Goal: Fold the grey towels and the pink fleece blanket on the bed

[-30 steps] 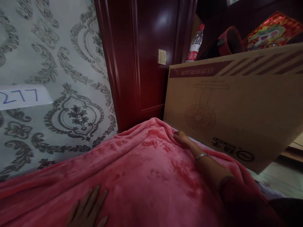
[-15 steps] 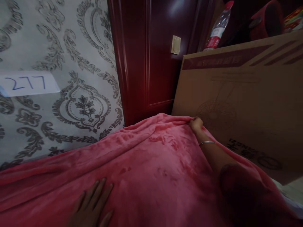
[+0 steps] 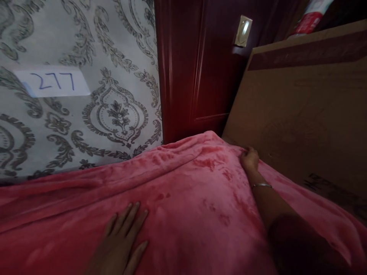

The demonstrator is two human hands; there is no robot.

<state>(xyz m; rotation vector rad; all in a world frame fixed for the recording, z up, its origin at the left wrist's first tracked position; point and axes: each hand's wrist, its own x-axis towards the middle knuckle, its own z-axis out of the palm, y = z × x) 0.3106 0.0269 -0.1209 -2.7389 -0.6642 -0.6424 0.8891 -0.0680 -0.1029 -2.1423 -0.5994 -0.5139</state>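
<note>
A pink plush blanket (image 3: 183,198) with darker red patches spreads across the lower part of the head view, with long folds along its wall side. My left hand (image 3: 123,236) lies flat on it at the lower middle, fingers stretched out and slightly apart. At the blanket's far right edge, beside the cardboard box, my right hand (image 3: 250,159) has its fingers curled over the fabric; the fingertips are partly hidden. A thin silver bangle (image 3: 262,185) circles the right wrist.
A large cardboard box (image 3: 286,95) stands upright along the right, with a bottle (image 3: 309,22) on or behind its top. Behind the blanket are a dark red panel (image 3: 183,76) with a gold plate (image 3: 243,31), and patterned wallpaper (image 3: 120,114) bearing a paper marked 277 (image 3: 54,82).
The view has shifted, so wall, panel and box appear farther right and higher. My right hand still holds the blanket's edge, where the fabric sits a little lower. My left hand stays flat.
</note>
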